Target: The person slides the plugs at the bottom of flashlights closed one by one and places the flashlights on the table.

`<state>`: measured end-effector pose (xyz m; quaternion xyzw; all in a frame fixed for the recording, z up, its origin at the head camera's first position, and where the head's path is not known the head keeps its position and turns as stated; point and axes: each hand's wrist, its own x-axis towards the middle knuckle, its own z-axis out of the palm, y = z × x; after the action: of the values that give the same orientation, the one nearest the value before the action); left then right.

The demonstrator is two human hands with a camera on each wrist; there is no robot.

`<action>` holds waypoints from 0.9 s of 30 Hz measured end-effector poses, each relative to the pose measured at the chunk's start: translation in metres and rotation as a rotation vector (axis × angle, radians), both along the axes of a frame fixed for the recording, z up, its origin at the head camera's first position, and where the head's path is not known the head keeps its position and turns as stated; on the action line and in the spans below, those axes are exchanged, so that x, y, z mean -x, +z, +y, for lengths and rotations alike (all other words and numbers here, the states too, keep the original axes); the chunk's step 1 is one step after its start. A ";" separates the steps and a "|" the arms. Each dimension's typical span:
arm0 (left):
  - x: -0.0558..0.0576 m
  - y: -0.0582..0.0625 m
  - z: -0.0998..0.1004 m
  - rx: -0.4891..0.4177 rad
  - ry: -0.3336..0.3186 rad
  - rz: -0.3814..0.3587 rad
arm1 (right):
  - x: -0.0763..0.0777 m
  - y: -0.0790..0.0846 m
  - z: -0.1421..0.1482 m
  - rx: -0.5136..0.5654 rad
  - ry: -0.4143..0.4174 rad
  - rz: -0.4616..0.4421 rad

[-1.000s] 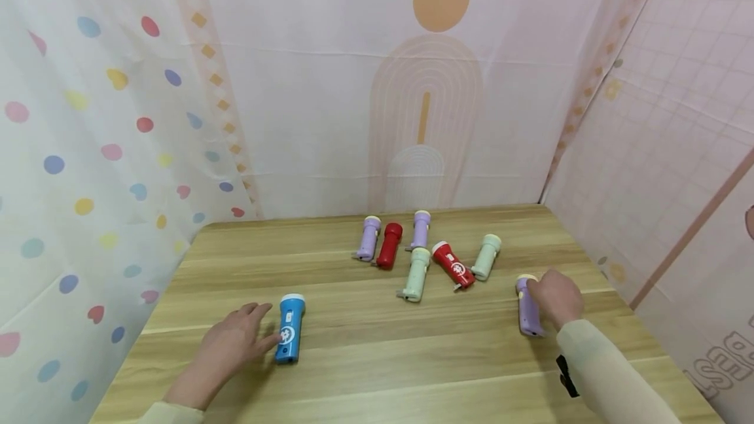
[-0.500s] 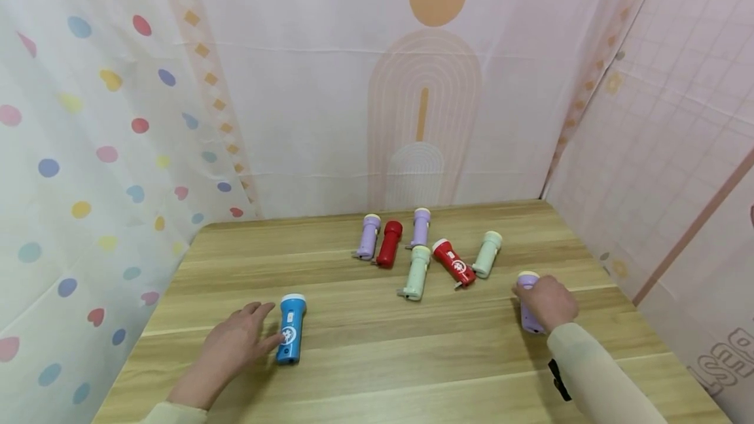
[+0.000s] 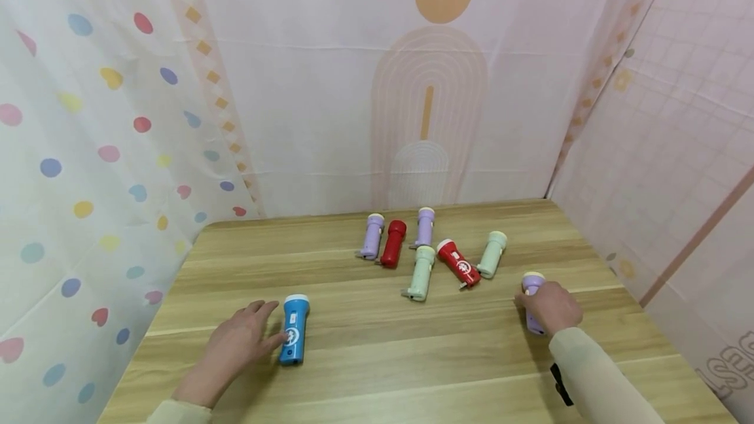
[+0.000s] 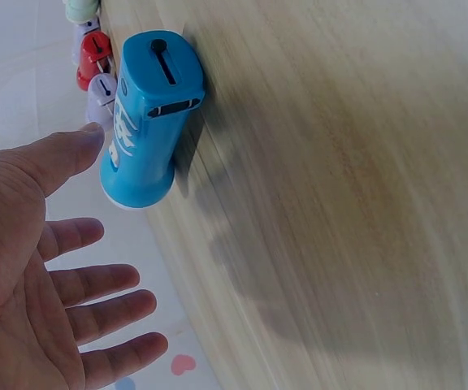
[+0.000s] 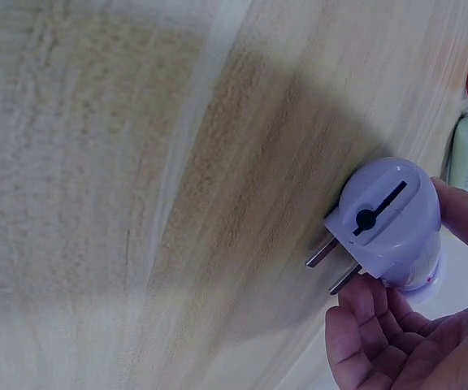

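A blue flashlight (image 3: 294, 330) with a white rim and white emblem lies on the wooden table. Beside it, on its left, my left hand (image 3: 235, 339) has its fingers spread; in the left wrist view the thumb tip overlaps the side of the blue flashlight (image 4: 157, 122). At the right, my right hand (image 3: 552, 307) grips a purple flashlight (image 3: 533, 283), thumb on one side and fingers curled on the other. Two metal plug prongs (image 5: 334, 264) stick out near the tail of this purple flashlight (image 5: 392, 211), over the tabletop. The hand hides part of its body.
Toward the back lie several more flashlights: two purple ones (image 3: 372, 237), two red ones (image 3: 393, 245) and two light green ones (image 3: 421, 273). Prongs stick out from most of them. Patterned curtains (image 3: 318, 97) hang behind and beside the wooden table (image 3: 377, 371).
My right hand has shifted left over the purple flashlight and wrapped more closely around it. The left hand and blue flashlight stay nearly as they were; the view shifts slightly.
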<state>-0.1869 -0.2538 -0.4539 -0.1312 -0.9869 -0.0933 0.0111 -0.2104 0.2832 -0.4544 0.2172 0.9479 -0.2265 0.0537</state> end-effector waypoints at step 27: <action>0.011 -0.007 0.020 -0.093 -0.052 -0.060 | 0.002 -0.004 0.003 -0.004 0.047 0.048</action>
<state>-0.1977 -0.2334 -0.4610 -0.1531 -0.9777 -0.1432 -0.0148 -0.2128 0.2864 -0.4580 0.1895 0.9542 -0.2286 0.0358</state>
